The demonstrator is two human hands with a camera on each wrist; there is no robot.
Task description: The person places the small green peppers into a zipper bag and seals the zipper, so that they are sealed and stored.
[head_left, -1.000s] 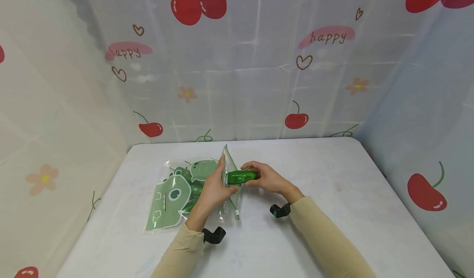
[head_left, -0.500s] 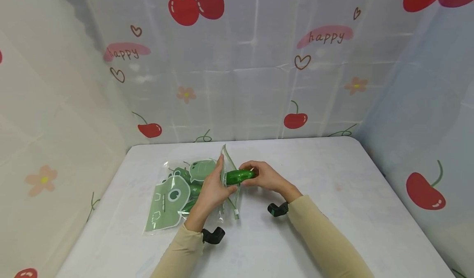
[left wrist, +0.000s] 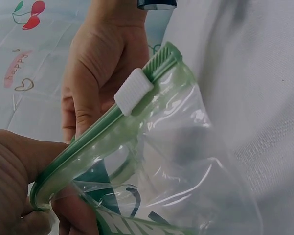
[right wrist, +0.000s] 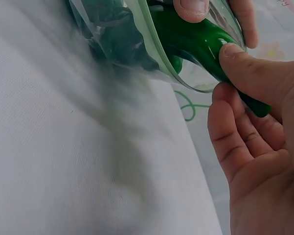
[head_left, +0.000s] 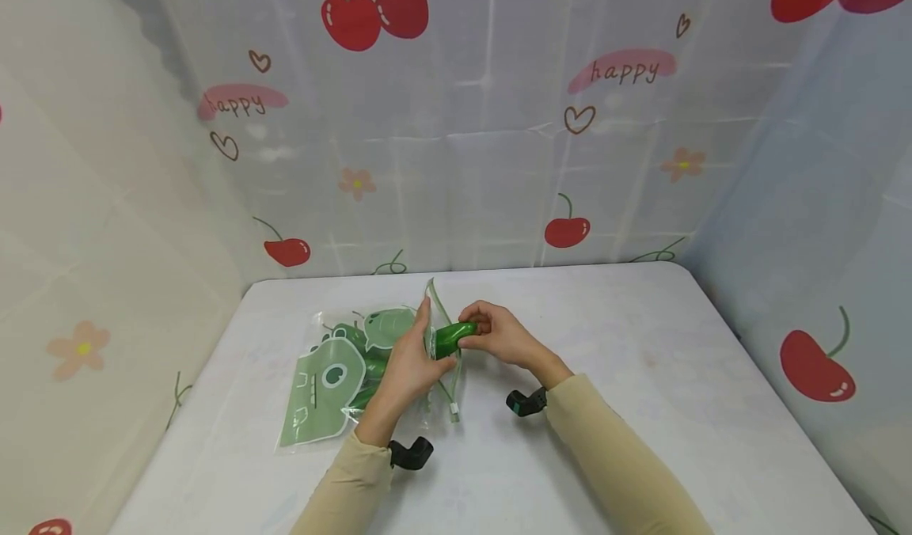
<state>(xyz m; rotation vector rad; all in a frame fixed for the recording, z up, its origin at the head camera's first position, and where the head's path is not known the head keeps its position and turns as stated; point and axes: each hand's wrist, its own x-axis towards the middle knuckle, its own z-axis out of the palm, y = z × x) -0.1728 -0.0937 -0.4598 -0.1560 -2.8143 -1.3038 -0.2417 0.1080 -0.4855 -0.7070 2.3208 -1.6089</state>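
A clear zip bag with a green cartoon print lies on the table, its mouth facing right. Several glossy green things show inside it. My left hand grips the bag at its open rim, thumb and fingers on either side in the left wrist view. The white slider sits near one end of the green zip. My right hand pinches the outer end of a shiny green pepper between thumb and fingers. Part of this pepper is inside the bag mouth in the right wrist view.
A white table stretches around the bag, with its far edge against a cherry-printed curtain. Similar curtains hang on both sides. A black wrist camera sits at my left wrist, another black camera at my right.
My right hand has moved left toward the bag, pushing the pepper further into the mouth. Less of the pepper shows, and its outer end has tipped up. My left hand stays in place.
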